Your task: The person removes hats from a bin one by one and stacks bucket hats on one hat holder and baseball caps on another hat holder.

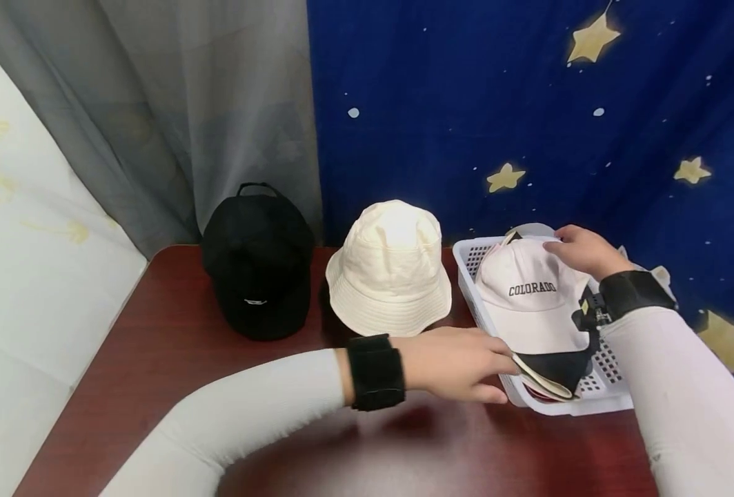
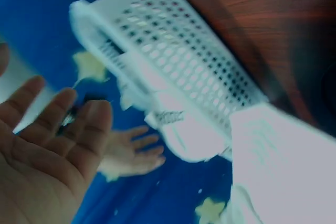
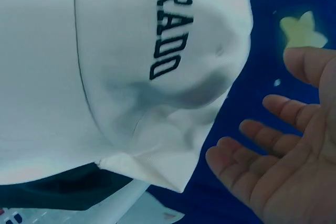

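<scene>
This looks like a staged indoor recording corner rather than a lived-in room. A dark wooden desk stands against a star-printed blue backdrop and a grey curtain.

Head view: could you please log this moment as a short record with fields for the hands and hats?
left hand: open, at the brim of the stacked caps
right hand: open, at the top of the Colorado cap
basket: white, holds the stacked caps
bucket hat: cream, on the table
black cap: on the table, left of the bucket hat
</scene>
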The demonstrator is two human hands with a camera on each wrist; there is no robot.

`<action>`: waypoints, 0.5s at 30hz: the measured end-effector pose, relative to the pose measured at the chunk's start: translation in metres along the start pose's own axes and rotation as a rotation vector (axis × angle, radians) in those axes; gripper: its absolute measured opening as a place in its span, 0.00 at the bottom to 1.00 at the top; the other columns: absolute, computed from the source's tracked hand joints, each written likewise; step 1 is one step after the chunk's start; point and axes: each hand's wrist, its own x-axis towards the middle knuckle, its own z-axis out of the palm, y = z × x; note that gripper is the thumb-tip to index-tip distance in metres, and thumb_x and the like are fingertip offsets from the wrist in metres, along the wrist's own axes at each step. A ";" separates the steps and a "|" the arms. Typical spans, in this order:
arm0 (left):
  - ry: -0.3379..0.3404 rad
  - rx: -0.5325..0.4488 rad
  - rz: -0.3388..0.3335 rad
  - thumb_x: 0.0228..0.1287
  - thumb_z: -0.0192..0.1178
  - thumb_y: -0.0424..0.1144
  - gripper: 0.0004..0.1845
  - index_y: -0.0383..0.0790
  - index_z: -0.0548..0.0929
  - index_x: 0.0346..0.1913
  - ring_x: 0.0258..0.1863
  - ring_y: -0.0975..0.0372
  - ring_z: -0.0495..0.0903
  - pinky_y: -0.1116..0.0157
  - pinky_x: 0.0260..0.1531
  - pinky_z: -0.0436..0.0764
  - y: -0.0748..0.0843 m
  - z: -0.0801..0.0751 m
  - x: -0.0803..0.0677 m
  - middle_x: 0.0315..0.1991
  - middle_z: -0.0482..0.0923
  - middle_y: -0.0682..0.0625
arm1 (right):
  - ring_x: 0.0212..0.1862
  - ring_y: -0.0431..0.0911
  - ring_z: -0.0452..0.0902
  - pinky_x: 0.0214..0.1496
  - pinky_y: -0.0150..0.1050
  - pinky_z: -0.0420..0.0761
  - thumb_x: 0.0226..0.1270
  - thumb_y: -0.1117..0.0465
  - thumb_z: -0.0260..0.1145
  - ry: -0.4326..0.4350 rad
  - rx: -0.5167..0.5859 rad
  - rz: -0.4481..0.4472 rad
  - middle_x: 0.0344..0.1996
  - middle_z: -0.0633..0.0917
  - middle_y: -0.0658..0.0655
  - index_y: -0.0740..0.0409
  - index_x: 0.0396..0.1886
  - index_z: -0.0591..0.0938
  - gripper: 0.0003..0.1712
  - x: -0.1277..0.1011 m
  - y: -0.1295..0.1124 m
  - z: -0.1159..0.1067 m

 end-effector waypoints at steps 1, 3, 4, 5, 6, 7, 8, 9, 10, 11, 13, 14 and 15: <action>-0.025 0.000 -0.002 0.73 0.54 0.57 0.22 0.55 0.77 0.65 0.59 0.71 0.71 0.77 0.60 0.64 0.002 0.004 0.009 0.58 0.75 0.63 | 0.63 0.75 0.60 0.63 0.69 0.63 0.78 0.46 0.49 -0.009 0.000 0.003 0.63 0.62 0.83 0.80 0.68 0.58 0.40 0.003 0.001 0.001; -0.071 0.006 0.001 0.73 0.54 0.58 0.21 0.58 0.78 0.64 0.57 0.72 0.71 0.78 0.57 0.66 0.004 0.013 0.025 0.57 0.75 0.65 | 0.64 0.75 0.59 0.63 0.69 0.62 0.78 0.47 0.49 -0.032 -0.006 0.005 0.64 0.61 0.83 0.80 0.69 0.57 0.40 0.009 0.002 0.005; -0.089 0.006 0.008 0.72 0.55 0.57 0.21 0.58 0.78 0.63 0.57 0.72 0.71 0.78 0.57 0.66 0.005 0.018 0.032 0.57 0.74 0.65 | 0.64 0.75 0.60 0.64 0.68 0.63 0.78 0.48 0.49 -0.050 -0.002 0.009 0.64 0.61 0.83 0.79 0.69 0.57 0.39 0.012 0.003 0.008; -0.098 0.005 0.011 0.72 0.55 0.57 0.20 0.59 0.78 0.63 0.57 0.72 0.71 0.78 0.57 0.66 0.006 0.022 0.038 0.57 0.74 0.65 | 0.64 0.75 0.60 0.64 0.68 0.64 0.77 0.49 0.50 -0.073 0.014 0.016 0.64 0.61 0.83 0.79 0.70 0.56 0.39 0.014 0.004 0.012; -0.105 -0.003 0.011 0.73 0.55 0.56 0.20 0.59 0.78 0.63 0.58 0.73 0.71 0.79 0.57 0.65 0.006 0.027 0.043 0.58 0.74 0.65 | 0.64 0.74 0.61 0.63 0.67 0.65 0.77 0.50 0.50 -0.097 0.028 0.027 0.64 0.61 0.83 0.79 0.70 0.55 0.39 0.016 0.006 0.015; -0.108 -0.001 0.011 0.73 0.55 0.56 0.20 0.59 0.78 0.64 0.59 0.73 0.70 0.79 0.59 0.64 0.007 0.031 0.047 0.59 0.73 0.65 | 0.64 0.74 0.62 0.63 0.66 0.67 0.77 0.51 0.50 -0.121 0.044 0.037 0.64 0.61 0.83 0.79 0.71 0.54 0.39 0.017 0.007 0.018; -0.108 0.002 0.011 0.73 0.55 0.56 0.21 0.59 0.77 0.65 0.61 0.72 0.68 0.79 0.60 0.62 0.007 0.035 0.051 0.61 0.72 0.64 | 0.63 0.74 0.63 0.62 0.65 0.69 0.77 0.51 0.50 -0.143 0.058 0.048 0.65 0.61 0.83 0.79 0.72 0.52 0.40 0.018 0.009 0.021; -0.105 0.009 0.009 0.74 0.54 0.55 0.21 0.59 0.76 0.66 0.63 0.71 0.68 0.79 0.62 0.60 0.007 0.038 0.055 0.63 0.72 0.64 | 0.64 0.73 0.63 0.61 0.64 0.70 0.77 0.51 0.51 -0.164 0.076 0.061 0.65 0.60 0.83 0.78 0.72 0.51 0.41 0.019 0.010 0.023; -0.098 0.014 0.006 0.74 0.53 0.55 0.21 0.60 0.76 0.67 0.63 0.71 0.67 0.78 0.63 0.60 0.008 0.041 0.059 0.64 0.71 0.64 | 0.64 0.73 0.63 0.60 0.64 0.72 0.77 0.51 0.51 -0.183 0.091 0.078 0.66 0.60 0.83 0.78 0.73 0.49 0.42 0.019 0.011 0.024; -0.087 0.020 0.001 0.74 0.53 0.55 0.20 0.62 0.77 0.66 0.63 0.70 0.67 0.76 0.63 0.61 0.009 0.044 0.061 0.63 0.72 0.65 | 0.64 0.73 0.63 0.60 0.64 0.72 0.77 0.50 0.52 -0.198 0.107 0.089 0.66 0.59 0.82 0.77 0.74 0.48 0.43 0.019 0.012 0.025; -0.063 0.037 0.003 0.75 0.54 0.53 0.17 0.64 0.79 0.63 0.60 0.70 0.70 0.72 0.61 0.66 0.011 0.049 0.067 0.60 0.74 0.66 | 0.63 0.72 0.65 0.58 0.63 0.74 0.76 0.51 0.53 -0.205 0.100 0.083 0.65 0.61 0.81 0.77 0.73 0.50 0.42 0.020 0.011 0.023; -0.050 0.032 0.002 0.74 0.55 0.52 0.17 0.65 0.79 0.62 0.58 0.70 0.71 0.71 0.59 0.67 0.011 0.051 0.070 0.58 0.76 0.68 | 0.61 0.71 0.67 0.57 0.63 0.75 0.76 0.52 0.54 -0.208 0.095 0.077 0.64 0.63 0.81 0.77 0.73 0.52 0.41 0.020 0.010 0.022; -0.033 0.028 0.002 0.74 0.56 0.51 0.15 0.66 0.81 0.60 0.55 0.71 0.72 0.71 0.56 0.69 0.012 0.053 0.072 0.55 0.77 0.69 | 0.59 0.70 0.70 0.56 0.62 0.76 0.76 0.53 0.54 -0.213 0.093 0.070 0.63 0.65 0.81 0.77 0.73 0.53 0.39 0.020 0.008 0.020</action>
